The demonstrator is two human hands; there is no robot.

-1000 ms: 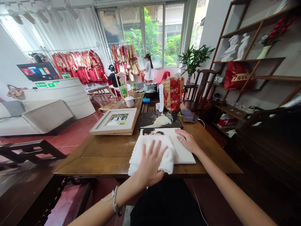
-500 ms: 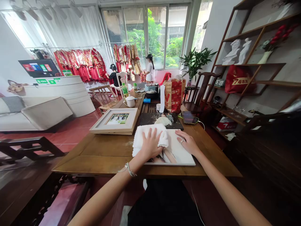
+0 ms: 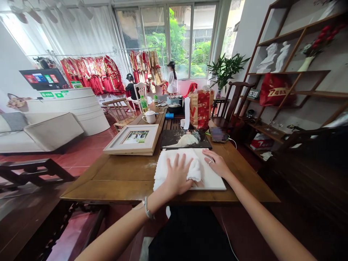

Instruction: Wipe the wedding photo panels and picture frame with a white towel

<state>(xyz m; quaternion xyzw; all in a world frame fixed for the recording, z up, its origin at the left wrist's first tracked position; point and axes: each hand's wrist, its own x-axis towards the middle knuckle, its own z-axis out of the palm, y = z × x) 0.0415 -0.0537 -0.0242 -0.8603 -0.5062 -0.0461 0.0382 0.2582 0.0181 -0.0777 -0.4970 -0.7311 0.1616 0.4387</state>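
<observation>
The left hand (image 3: pixel 178 175), fingers spread, presses a folded white terry towel (image 3: pixel 162 165) onto a white rectangular photo panel (image 3: pixel 213 184) on the brown wooden bench (image 3: pixel 114 183). The right hand (image 3: pixel 217 165) lies flat, ungripping, on the panel. Work looks underway; how much remains cannot be told.

A black pot (image 3: pixel 175 108) stands just left of the paper bag (image 3: pixel 201 110), with a white lidded cup (image 3: pixel 149 117) farther left. Right of the bag is a wooden chair (image 3: pixel 236 99); behind it, a leafy plant (image 3: pixel 227 70), red garments (image 3: pixel 91 74) and a window (image 3: pixel 201 47).
</observation>
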